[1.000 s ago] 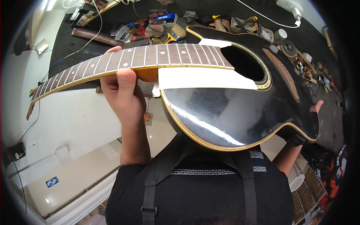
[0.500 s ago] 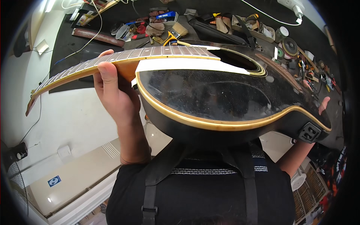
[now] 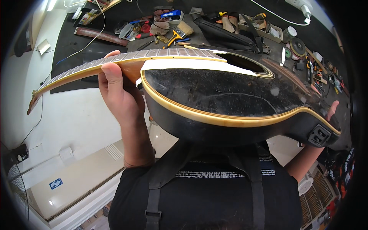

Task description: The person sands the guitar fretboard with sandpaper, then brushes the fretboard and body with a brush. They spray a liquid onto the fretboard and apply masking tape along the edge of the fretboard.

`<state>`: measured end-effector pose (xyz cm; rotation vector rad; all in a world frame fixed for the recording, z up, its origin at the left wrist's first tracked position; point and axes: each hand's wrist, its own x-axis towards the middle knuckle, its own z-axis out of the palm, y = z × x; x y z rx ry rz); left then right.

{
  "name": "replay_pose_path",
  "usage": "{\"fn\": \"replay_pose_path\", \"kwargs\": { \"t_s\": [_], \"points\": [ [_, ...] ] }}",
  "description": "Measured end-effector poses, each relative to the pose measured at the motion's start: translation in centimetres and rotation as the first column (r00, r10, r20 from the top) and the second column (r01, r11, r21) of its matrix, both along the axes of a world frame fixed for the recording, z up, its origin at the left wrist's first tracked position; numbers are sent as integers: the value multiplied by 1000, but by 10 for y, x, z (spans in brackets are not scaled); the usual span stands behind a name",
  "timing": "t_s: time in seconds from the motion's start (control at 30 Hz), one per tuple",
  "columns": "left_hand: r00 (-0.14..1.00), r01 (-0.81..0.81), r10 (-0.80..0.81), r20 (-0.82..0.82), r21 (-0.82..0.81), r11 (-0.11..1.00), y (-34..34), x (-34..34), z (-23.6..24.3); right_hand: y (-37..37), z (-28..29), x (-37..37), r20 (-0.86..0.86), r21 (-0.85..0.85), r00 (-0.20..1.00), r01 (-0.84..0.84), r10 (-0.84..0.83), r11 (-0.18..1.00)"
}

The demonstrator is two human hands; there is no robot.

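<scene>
A black acoustic guitar point(image 3: 207, 96) with cream binding is held up in front of me, its top seen at a slant and its strings absent. My left hand point(image 3: 117, 92) grips the neck point(image 3: 88, 71) near the body, thumb against the near edge, fingertips over the far side. My right hand point(image 3: 332, 110) supports the far right end of the body, mostly hidden behind it, with fingertips showing past the edge. White tape or paper point(image 3: 191, 66) lies on the top beside the fretboard and sound hole, and a black panel point(image 3: 319, 134) is on the near side.
Behind the guitar, a dark workbench point(image 3: 69, 42) holds a yellow brush point(image 3: 174, 38), a black strapped bag point(image 3: 222, 34), several tools, boxes and jars, and grinding discs point(image 3: 297, 48). A white power strip with cable point(image 3: 304, 9) is at the back. A mesh fan guard point(image 3: 15, 184) stands at lower left.
The guitar has tilted so its top is more level and its side shows more. My left hand moved slightly left; my right fingertips moved rightward with the body's end.
</scene>
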<state>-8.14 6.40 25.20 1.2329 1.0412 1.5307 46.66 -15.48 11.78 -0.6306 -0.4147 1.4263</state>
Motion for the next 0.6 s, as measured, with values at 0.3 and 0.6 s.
{"fn": "replay_pose_path", "kwargs": {
  "t_s": [0.3, 0.6],
  "points": [
    [1000, 9, -9, -11, 16, 1000, -4, -2, -2, -4, 2, 0, 18, 16, 1000, 12, -12, 1000],
    [997, 53, -54, 50, 16, 998, -6, -3, 1, -16, 1, 1, 44, 66, 998, 40, -43, 997]
  ]
}}
